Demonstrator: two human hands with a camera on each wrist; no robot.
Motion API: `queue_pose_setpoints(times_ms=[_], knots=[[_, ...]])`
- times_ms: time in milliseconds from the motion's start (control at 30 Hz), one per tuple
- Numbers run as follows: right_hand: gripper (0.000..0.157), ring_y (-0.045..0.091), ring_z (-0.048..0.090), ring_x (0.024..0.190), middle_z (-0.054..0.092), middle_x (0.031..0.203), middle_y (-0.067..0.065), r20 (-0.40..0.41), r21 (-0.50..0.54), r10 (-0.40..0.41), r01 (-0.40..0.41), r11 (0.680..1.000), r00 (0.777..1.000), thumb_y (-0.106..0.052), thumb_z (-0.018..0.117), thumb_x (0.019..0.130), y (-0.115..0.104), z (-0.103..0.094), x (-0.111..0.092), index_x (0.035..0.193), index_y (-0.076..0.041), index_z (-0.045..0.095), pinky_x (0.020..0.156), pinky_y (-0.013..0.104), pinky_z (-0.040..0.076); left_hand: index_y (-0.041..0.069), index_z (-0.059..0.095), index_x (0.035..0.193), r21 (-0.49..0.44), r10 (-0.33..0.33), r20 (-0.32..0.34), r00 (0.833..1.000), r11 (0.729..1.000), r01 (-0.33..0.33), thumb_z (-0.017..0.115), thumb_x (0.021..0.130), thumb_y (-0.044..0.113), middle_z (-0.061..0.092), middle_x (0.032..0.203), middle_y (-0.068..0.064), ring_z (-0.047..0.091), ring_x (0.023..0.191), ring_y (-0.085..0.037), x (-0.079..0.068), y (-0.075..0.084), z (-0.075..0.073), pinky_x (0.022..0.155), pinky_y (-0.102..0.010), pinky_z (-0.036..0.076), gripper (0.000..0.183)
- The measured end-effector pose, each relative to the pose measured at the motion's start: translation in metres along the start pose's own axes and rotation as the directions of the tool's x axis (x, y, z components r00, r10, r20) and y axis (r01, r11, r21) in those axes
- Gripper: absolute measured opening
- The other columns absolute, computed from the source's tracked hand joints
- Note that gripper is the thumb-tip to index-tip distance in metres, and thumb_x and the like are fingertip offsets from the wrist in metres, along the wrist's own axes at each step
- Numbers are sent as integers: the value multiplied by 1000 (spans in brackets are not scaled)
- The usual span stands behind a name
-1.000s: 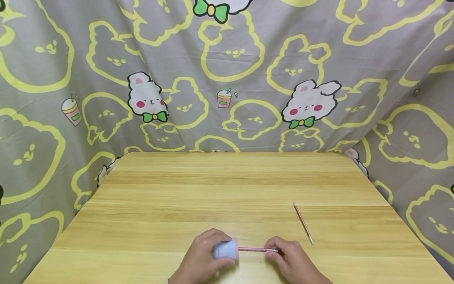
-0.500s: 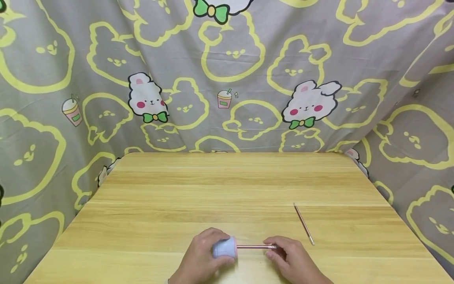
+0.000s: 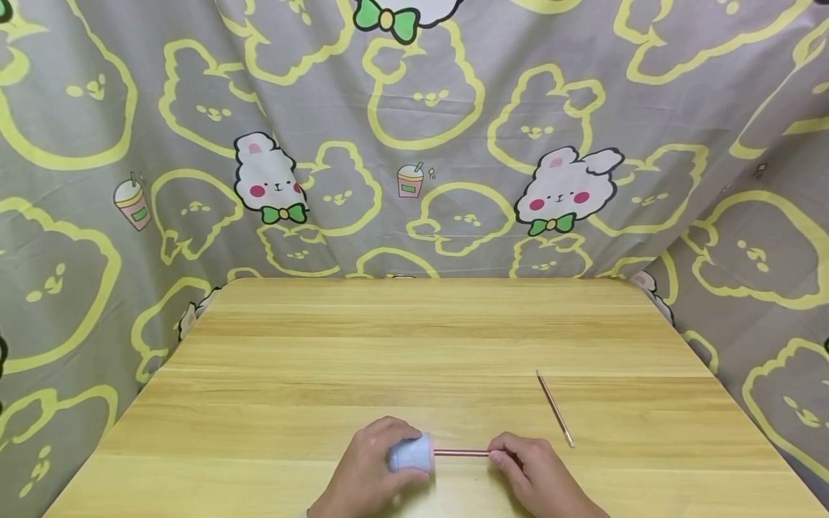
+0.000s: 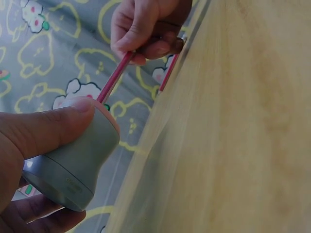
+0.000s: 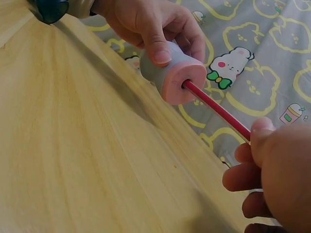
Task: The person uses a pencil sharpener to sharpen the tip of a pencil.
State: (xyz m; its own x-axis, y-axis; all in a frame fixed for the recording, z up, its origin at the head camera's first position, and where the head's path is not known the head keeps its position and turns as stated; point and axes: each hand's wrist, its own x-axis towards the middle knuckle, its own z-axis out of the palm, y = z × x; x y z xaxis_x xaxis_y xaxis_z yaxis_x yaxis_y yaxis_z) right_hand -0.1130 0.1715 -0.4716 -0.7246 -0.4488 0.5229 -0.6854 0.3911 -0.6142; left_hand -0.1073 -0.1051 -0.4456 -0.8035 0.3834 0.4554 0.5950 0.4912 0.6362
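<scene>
My left hand grips a light blue pencil sharpener with a pink front face, which shows best in the right wrist view. Into the hole of that pink face runs the tip end of a red striped pencil; the tip itself is hidden inside. My right hand pinches the other end of the pencil between thumb and fingers, covering that end. In the left wrist view, my thumb lies along the side of the sharpener, and the bare stretch of pencil spans between the two hands.
A second pencil lies on the wooden table, beyond and right of my right hand. Behind the table's far edge hangs a grey curtain with yellow outlines and rabbit prints.
My right hand's fingers stood looser around the pencil's end half a second ago, with that end showing; now they pinch it and cover it. The sharpener has barely moved.
</scene>
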Motion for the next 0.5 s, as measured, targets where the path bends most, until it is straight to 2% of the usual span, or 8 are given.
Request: queue_pose_setpoints(times_ms=[233, 400, 500], knots=[[21, -8, 43, 58, 54, 65, -14, -5, -9, -12, 12, 1000, 1000, 5, 57, 93, 0, -1, 1, 85, -12, 65, 52, 13, 42, 7, 69, 103, -9, 15, 8, 1000, 1000, -15, 86, 71, 23, 66, 101, 0, 61, 87, -11, 0, 0, 0, 66, -20, 52, 39], [12, -10, 39, 56, 56, 67, -13, 8, 19, -8, 8, 1000, 1000, 4, 60, 91, -1, -1, 1, 98, -5, 66, 45, 14, 40, 7, 69, 103, -11, 19, 4, 1000, 1000, -19, 86, 71, 22, 66, 101, 0, 61, 87, -10, 0, -1, 1, 65, -20, 52, 39], [16, -11, 36, 55, 56, 67, -13, 9, 30, -11, 11, 999, 1000, 4, 65, 88, -1, -1, 0, 101, -7, 63, 42, 13, 37, 7, 69, 103, -14, 18, 5, 1000, 1000, -18, 86, 71, 22, 66, 101, 0, 61, 87, -10, 0, -1, 1, 65, -20, 52, 39]])
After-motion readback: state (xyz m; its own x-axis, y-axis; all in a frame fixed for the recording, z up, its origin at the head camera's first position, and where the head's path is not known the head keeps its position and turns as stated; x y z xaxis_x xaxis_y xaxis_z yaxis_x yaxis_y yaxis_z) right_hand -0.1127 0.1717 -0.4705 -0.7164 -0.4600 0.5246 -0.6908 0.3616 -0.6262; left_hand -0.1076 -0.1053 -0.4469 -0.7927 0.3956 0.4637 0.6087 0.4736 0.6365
